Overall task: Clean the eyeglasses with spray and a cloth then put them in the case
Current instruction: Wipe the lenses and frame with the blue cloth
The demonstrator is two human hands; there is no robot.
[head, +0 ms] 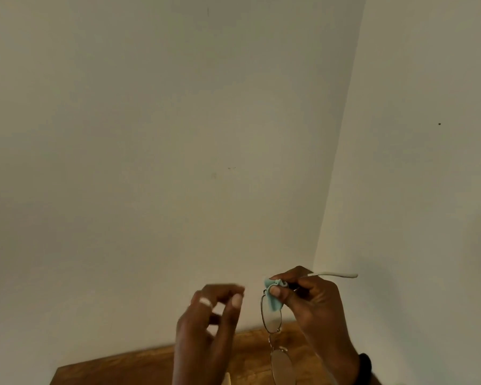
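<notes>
Brown wooden table [139, 368] sat in a corner of plain beige walls [150, 134]. Right hand [314, 307] pinched the light-blue cloth [274, 297] onto the eyeglasses [272, 318], held vertically above the table's far edge. Left hand [206, 323] was empty, fingers loosely curled and apart, ring [205, 302] on one.

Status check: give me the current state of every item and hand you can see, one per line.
Glasses: held up above the table, hanging vertically, temple unfolded and pointing right.
Cloth: bunched, pinched against the upper lens.
Right hand: fingers shut on glasses and cloth.
Left hand: empty, fingers loosely curled, apart from the glasses.
Table: only its far edge shows.
Spray and case: not in view.
</notes>
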